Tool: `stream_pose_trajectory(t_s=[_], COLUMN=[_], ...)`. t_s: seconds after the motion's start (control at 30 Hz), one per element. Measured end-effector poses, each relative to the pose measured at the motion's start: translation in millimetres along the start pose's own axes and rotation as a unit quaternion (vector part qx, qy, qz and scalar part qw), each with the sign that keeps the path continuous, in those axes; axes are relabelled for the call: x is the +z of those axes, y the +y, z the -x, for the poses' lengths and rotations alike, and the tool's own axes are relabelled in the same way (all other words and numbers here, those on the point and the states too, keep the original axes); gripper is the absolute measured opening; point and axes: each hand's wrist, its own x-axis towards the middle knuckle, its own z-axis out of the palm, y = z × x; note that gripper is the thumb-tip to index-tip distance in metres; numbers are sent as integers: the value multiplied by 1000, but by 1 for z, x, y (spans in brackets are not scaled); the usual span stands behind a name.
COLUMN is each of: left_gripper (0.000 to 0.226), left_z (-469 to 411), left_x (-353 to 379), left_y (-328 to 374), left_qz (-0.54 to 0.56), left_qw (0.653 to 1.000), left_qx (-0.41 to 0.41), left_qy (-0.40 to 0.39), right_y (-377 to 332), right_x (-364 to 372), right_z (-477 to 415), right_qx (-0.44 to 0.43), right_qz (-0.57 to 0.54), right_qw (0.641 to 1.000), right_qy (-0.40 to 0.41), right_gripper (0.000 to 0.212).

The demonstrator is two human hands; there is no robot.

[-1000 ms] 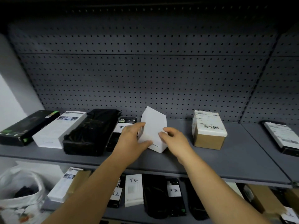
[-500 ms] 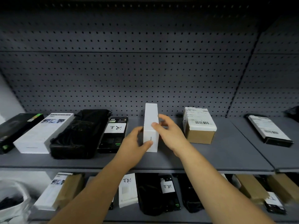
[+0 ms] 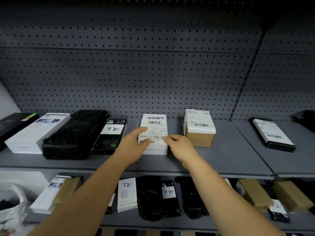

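The white box [image 3: 154, 132] lies flat on the upper shelf [image 3: 230, 155], roughly at the middle of the row. Its printed shipping label faces up and its short end faces the aisle. That pose probably serves the barcodes, which can be read from above without lifting anything.

The left hand [image 3: 134, 143] comes in from 7 o'clock. Its forefinger and thumb are spread loosely across the label's left edge, resting on top rather than wrapping the box. This looks like a steadying press that keeps the box square. The right hand [image 3: 180, 145] arrives from 5 o'clock with its fingers curled and their tips against the box's right edge. I cannot tell whether they pinch the edge or merely nudge it.

At 3 o'clock from the box, and apart from it, sits a brown cardboard parcel [image 3: 198, 132] with its own label on top. At 9 o'clock lies a black carton [image 3: 110, 137] bearing a handwritten white slip, with a clear gap between it and the box. The pegboard back wall [image 3: 136, 74] rises at 12 o'clock. The row looks evenly spaced, presumably so each label stays visible, and the hands seem to be settling the box into line.
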Motion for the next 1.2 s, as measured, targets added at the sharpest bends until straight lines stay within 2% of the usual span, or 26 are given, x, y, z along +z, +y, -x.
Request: stream_pose_trajectory(t_s=[0.1,0.23,0.3,0.43,0.5,0.63,0.77,0.87,1.03,1.1,1.2], left_gripper=[47,56,59,60,55,46,45,45,42,37,26], left_z=[4,10,14,14,14,8,6,8,11,10,13], left_x=[-2,-5,-8,-22,-30,-38,-46,-50,-54,-54,-52], left_y=[8,21,28,42,53,63,69,76,76,69,62], left_qz=[69,80,64,-60,-106,-244,-296,-352,-274,-212,-36], left_qw=[996,983,979,966,959,932,930,909,940,961,995], left_qx=[41,145,171,193,209,249,216,221,190,171,95], left_qy=[29,79,96,160,157,96,9,-27,-72,-45,25], right_y=[3,-10,-18,-30,-35,-39,-42,-44,-51,-54,-55], right_x=[-3,-13,-20,-45,-56,-65,-70,-75,-75,-73,-66], right_z=[1,4,3,6,9,13,15,14,15,15,11], right_qx=[-49,-79,-90,-118,-122,-124,-166,-208,-268,-293,-275], right_qz=[-111,-226,-241,-163,-120,-34,10,62,95,82,-21], right_qw=[992,971,966,979,985,990,983,971,953,951,960], right_qy=[25,-1,-14,-18,-27,-65,-82,-101,-100,-46,52], right_gripper=[13,28,31,28,25,25,28,26,33,42,51])
